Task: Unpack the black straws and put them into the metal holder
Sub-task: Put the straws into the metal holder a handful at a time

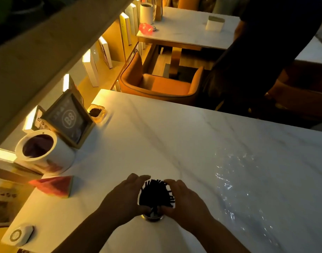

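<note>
Near edge, centre: both hands cup a bundle of black straws (156,195) standing in the metal holder (153,217). Left hand (126,196) wraps the bundle's left side, right hand (185,199) its right; each grip is closed around the straws, thumbs meeting low at the holder's rim. Straw tips fan outward above the fingers, matte black, thin and cylindrical. Only the holder's shiny lower rim shows, resting on the tabletop (156,143), which is white marble with faint grey veins.

Right of the hands, crumpled clear plastic wrap (247,189) lies glinting. Left, a watermelon-slice wedge (54,186), red with a green rind. Near left corner, a white rounded puck (19,235), marking unreadable. Farther left, a white cylindrical bin (45,152), then a framed sign (70,118) reading "B8". Beyond the tabletop, an orange upholstered chair (160,84).
</note>
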